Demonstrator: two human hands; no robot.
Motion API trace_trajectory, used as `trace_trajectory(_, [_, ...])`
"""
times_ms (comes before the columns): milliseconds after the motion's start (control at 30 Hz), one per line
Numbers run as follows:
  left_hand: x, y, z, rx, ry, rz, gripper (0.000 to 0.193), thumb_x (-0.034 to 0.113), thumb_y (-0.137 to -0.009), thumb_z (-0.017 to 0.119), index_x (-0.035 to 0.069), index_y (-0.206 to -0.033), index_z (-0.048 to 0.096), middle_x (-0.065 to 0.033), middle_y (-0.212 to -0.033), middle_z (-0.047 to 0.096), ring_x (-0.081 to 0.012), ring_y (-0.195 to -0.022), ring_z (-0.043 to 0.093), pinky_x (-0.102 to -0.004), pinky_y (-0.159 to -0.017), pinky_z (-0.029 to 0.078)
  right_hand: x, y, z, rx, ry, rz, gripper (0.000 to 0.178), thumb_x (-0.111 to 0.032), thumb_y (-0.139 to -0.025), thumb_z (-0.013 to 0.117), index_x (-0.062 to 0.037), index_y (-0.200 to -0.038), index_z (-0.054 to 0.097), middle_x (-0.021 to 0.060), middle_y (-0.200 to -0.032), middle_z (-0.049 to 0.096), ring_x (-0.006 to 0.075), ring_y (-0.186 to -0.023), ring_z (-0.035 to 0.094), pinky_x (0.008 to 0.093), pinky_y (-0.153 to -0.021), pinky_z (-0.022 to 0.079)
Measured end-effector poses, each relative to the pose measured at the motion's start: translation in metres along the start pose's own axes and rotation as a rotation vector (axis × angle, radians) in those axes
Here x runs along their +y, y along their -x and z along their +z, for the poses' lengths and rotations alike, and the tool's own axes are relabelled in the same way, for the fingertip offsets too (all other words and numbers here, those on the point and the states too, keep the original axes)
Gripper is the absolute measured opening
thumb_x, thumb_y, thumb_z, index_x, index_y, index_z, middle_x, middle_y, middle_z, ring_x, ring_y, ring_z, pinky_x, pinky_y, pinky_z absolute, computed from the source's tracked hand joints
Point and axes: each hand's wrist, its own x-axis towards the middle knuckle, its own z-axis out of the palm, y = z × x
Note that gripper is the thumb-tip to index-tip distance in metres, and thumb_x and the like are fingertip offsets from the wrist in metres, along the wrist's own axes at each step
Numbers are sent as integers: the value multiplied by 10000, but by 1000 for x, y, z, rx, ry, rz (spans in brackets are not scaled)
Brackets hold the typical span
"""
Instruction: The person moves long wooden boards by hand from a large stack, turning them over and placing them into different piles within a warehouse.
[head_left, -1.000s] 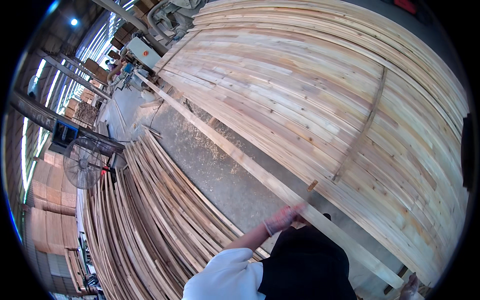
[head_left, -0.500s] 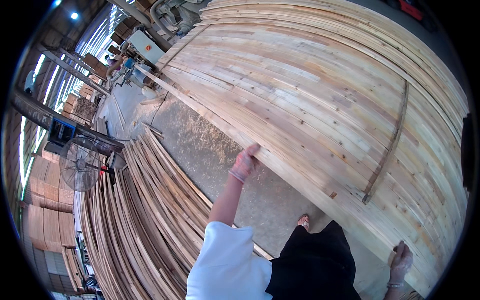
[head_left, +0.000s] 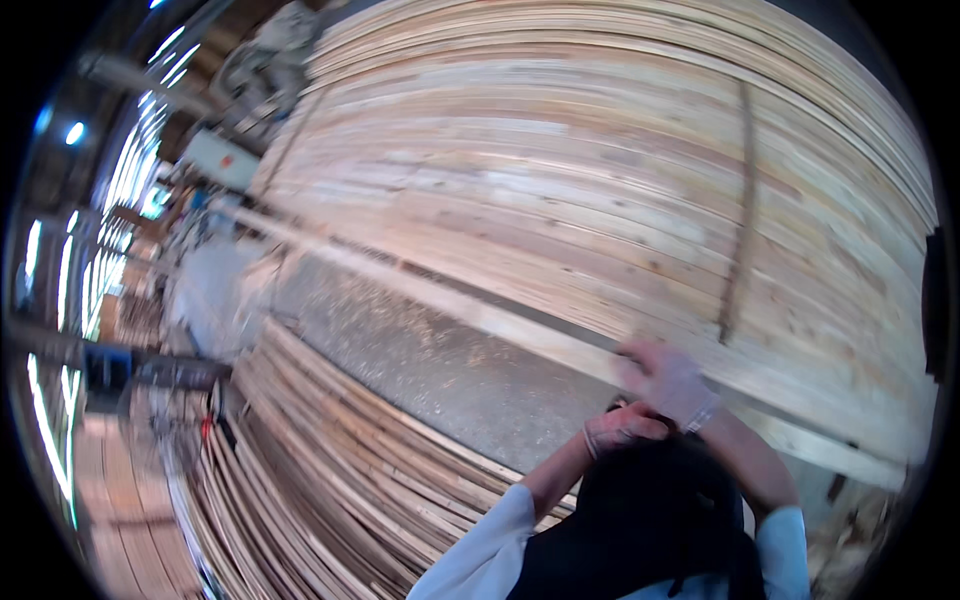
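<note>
Both my hands are close together in front of my dark clothing. My left hand (head_left: 625, 428) is curled below the other hand, its fingertips partly hidden; what it holds, if anything, I cannot make out. My right hand (head_left: 668, 383), in a pale thin glove, is smeared by motion beside a long wooden board (head_left: 480, 318). Whether it touches the board is unclear. This board runs along the near side of a wide stack of pale planks (head_left: 560, 190), with a dark narrow gap between them.
Rough wooden strips (head_left: 330, 470) lie in a long pile at the lower left. Sawdust covers the grey floor (head_left: 400, 350) between pile and stack. A dark crosswise strip (head_left: 742, 220) lies over the planks. Machinery with a pale cabinet (head_left: 220, 160) stands at the far left.
My hands were apart along the board's edge; now they are together near my body. The left moved right, the right moved up and left. A gap now shows between board and stack.
</note>
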Motion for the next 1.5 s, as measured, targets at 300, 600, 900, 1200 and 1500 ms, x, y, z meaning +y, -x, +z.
trace_trajectory(300, [35,21,-19,504,244,-109,204,167,-890,608,11,-1019,585,-145,-986,650,-89,-712,604,-253,-700,544,54,33,-23,-79,285,-54,459,-478,-867,537,-123,-1153,596,158,-991,656,337,-958,613,456,-850,469])
trace_trajectory(600, [76,124,-164,1015,194,272,347,383,-852,668,92,-1023,590,-48,-880,661,-107,-630,600,-262,-545,519,189,208,-101,91,441,768,510,-565,-861,467,-118,-1027,648,134,-976,676,307,-908,648,411,-804,503])
trace_trajectory(900, [33,81,-99,692,407,168,315,373,-838,648,128,-1032,613,-86,-1034,670,-258,-874,661,-496,-889,525,127,145,-38,-8,20,572,631,-616,-862,433,-110,-1210,577,187,-1096,639,330,-1068,587,401,-926,442])
trace_trajectory(1200, [-23,4,-65,205,588,-229,287,274,-848,590,54,-1031,570,-71,-945,577,-208,-910,561,-393,-910,474,78,65,4,0,-75,6,582,-556,-897,455,-130,-1291,490,196,-1042,640,374,-951,620,437,-842,481])
trace_trajectory(1500, [60,58,-116,544,552,573,184,278,-871,589,140,-758,541,11,-696,476,-176,-653,476,-401,-777,512,107,103,-20,-212,155,324,518,-536,-898,451,-130,-1207,537,178,-1023,651,365,-985,614,456,-847,473])
